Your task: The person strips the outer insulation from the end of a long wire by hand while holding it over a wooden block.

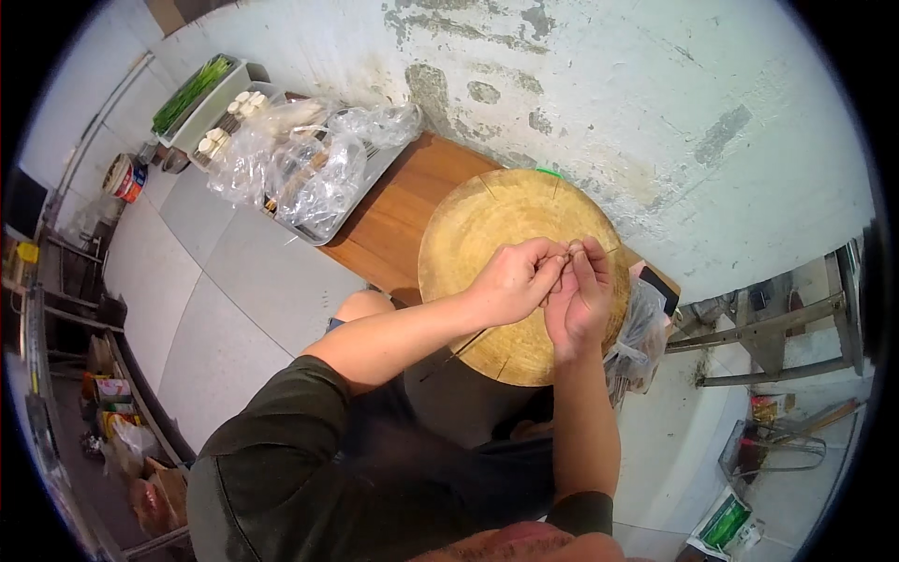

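My left hand (516, 281) is over a round wooden chopping block (470, 225), its back towards the camera and its thumb and fingers pinched. My right hand (579, 302) meets it at the fingertips, fingers bent upward. Whether a small thing is held between the fingertips cannot be made out. Below my left wrist, a thin dark line crosses the block's near edge; a thin dark stick-like thing (437, 369) seems to extend beyond it. The block rests on a brown wooden bench (390, 211) and has several cracks around its rim.
Left on the bench, a metal tray (383, 168) holds clear plastic bags (316, 175) and bundled sticks. Beyond is a container of green vegetables (193, 95). A knotted plastic bag (639, 330) hangs right of the block. A peeling wall (597, 91) stands behind; a metal frame (772, 327) is at right.
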`<control>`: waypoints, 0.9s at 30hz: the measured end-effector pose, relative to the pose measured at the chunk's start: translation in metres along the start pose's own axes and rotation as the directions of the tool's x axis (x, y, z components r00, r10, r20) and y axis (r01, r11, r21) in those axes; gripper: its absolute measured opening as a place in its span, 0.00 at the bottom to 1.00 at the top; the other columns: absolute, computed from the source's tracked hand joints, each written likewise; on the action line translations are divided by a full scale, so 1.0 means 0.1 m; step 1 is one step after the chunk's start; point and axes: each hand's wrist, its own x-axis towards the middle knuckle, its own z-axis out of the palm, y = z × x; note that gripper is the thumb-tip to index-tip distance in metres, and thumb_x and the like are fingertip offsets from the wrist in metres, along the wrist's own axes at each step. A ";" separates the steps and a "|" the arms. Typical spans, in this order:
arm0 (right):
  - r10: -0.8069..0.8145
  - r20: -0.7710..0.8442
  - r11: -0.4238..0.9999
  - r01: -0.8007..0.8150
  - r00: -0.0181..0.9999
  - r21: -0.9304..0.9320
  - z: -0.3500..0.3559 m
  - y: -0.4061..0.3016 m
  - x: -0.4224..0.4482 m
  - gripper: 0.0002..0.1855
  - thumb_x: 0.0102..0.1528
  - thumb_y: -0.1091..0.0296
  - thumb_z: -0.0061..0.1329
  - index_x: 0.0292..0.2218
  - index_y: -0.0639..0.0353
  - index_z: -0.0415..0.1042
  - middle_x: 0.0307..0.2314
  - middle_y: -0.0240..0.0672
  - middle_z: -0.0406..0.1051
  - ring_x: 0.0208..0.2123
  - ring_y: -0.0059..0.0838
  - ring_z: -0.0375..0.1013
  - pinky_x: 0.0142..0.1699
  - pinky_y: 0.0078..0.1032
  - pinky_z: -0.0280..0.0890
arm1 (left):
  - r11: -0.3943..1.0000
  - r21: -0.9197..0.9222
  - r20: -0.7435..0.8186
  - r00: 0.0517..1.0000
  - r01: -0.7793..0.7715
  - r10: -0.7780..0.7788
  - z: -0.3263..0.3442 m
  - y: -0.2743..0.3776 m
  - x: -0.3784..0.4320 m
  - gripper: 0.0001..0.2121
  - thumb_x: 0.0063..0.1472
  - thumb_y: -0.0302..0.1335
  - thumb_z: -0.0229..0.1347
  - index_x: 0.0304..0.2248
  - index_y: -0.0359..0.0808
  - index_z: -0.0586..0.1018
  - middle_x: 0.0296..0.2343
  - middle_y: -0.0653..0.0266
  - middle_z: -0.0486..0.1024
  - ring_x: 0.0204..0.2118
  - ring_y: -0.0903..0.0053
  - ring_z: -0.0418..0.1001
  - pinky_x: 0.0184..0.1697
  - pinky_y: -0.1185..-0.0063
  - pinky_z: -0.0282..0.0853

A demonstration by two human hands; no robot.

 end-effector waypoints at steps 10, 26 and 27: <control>0.061 -0.015 0.986 -0.058 0.998 0.158 0.21 -0.22 -0.01 0.09 0.58 0.77 0.40 0.41 0.57 0.66 0.33 0.32 0.68 0.38 0.26 0.67 0.38 0.20 0.66 | 0.993 -0.115 -0.106 0.994 -0.040 0.028 0.26 0.11 -0.02 0.08 0.64 0.24 0.46 0.35 0.28 0.74 0.21 0.67 0.72 0.20 0.87 0.68 0.21 0.85 0.65; -0.039 0.128 0.976 0.011 0.991 0.218 0.18 -0.54 -0.22 0.17 0.53 0.83 0.43 0.44 0.57 0.66 0.36 0.29 0.68 0.36 0.21 0.67 0.39 0.16 0.65 | 0.979 0.022 -0.269 0.942 -0.201 0.199 0.66 0.37 -0.23 0.07 0.63 0.24 0.48 0.34 0.28 0.75 0.22 0.68 0.74 0.22 0.89 0.68 0.23 0.87 0.65; -0.049 0.128 0.977 0.021 0.991 0.211 0.17 -0.55 -0.23 0.17 0.53 0.83 0.43 0.44 0.57 0.66 0.36 0.29 0.68 0.36 0.20 0.68 0.38 0.16 0.65 | 0.979 0.024 -0.268 0.942 -0.203 0.201 0.68 0.39 -0.24 0.07 0.63 0.24 0.48 0.34 0.28 0.75 0.22 0.68 0.74 0.22 0.89 0.68 0.23 0.87 0.65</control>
